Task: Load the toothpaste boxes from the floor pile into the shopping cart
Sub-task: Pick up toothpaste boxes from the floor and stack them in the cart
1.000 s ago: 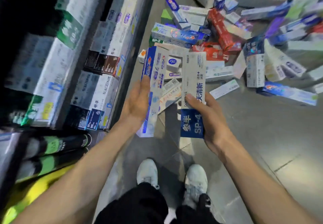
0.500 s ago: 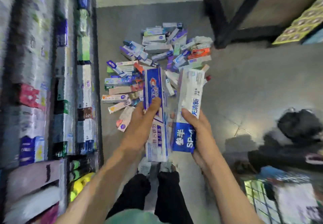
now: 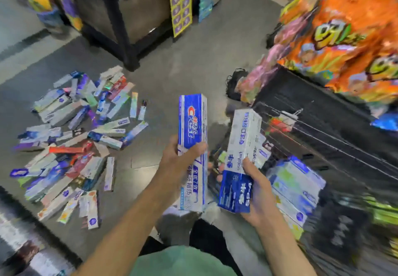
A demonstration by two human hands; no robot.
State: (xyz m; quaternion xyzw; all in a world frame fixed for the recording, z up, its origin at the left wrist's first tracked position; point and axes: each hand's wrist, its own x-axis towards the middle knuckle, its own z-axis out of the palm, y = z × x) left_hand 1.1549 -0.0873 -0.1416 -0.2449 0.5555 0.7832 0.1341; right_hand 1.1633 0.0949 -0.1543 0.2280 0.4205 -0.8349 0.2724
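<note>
From the head view, the left hand (image 3: pixel 178 163) grips a blue Crest box (image 3: pixel 192 137) upright, thumb across its front, and the right hand (image 3: pixel 258 191) holds a white-and-blue SP-4 box (image 3: pixel 242 157) by its lower end, tilted slightly right, the two boxes apart. The pile (image 3: pixel 77 137) of toothpaste boxes lies on the grey floor (image 3: pixel 193 66) to the left, while the wire cart (image 3: pixel 323 146), blurred, stands at right with boxes inside, under the SP-4 box.
</note>
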